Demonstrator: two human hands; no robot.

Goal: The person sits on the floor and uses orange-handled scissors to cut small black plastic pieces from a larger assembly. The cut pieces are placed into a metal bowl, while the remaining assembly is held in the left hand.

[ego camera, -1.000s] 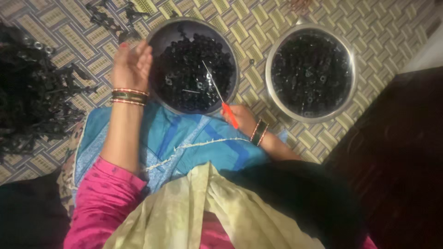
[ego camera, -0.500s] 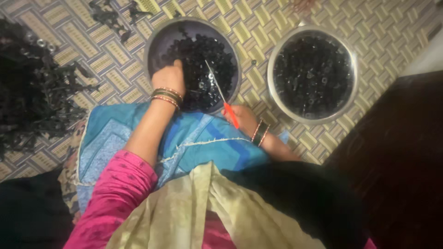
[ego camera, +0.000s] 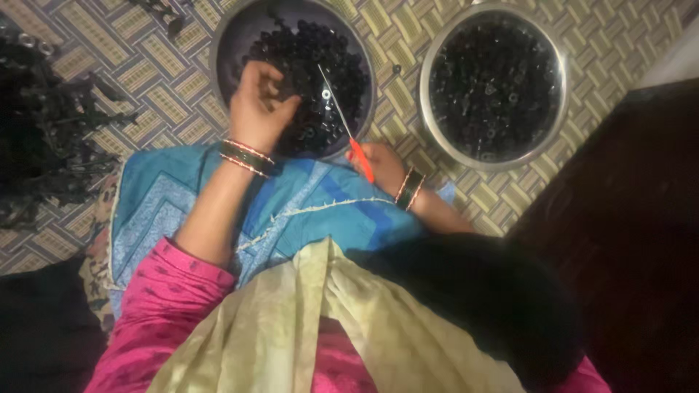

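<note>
My left hand is down in the dark bowl at the upper middle of the frame, fingers curled narrow over the heap of small black ring-shaped pieces; whether one is already pinched I cannot tell. My right hand, low by the bowl's near rim, has its grip closed around the red handle of a thin metal needle tool, whose shaft slants up over the pieces. I judge the step to be picking a piece out of the heap. Bringing it onto the needle's fine tip would call for a steady tool and a clean pinch on one piece alone. At the upper right sits a steel bowl filled with similar dark pieces, well apart from my hands. A tangled dark pile lies on the woven mat at the left edge. My blue cloth covers my lap below; nothing blocks the bowl, though the dim light makes single pieces hard to tell.
</note>
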